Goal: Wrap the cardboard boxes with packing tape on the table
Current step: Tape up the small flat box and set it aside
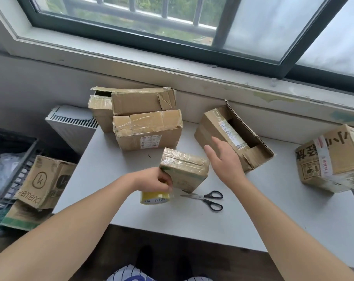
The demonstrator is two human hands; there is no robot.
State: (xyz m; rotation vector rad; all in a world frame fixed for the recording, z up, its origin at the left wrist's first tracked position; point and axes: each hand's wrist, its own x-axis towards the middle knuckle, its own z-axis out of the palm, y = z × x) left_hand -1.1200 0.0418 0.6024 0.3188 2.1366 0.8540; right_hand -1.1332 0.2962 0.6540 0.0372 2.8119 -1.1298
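Between the hands: small box (184, 171), on the desk (253, 220), glossy with tape; likely light, stiff, slick, so hold it by its edges.
Left hand (154, 179): grips the tape roll (155, 197) at the small box's near corner.
Right hand (224, 159): spread, empty, near an open box (232, 134).
Room: smooth pale desk under a window (172, 17).

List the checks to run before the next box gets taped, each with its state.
1. The tape roll sits in the grip of the left hand: ok.
2. The right hand is free, with its fingers straight: ok.
3. The scissors lie on the table beside the small box, touched by neither hand: ok.
4. The open box has its flaps folded shut for taping: not ok, one flap stands up.
5. The tape's loose end is found: cannot tell.
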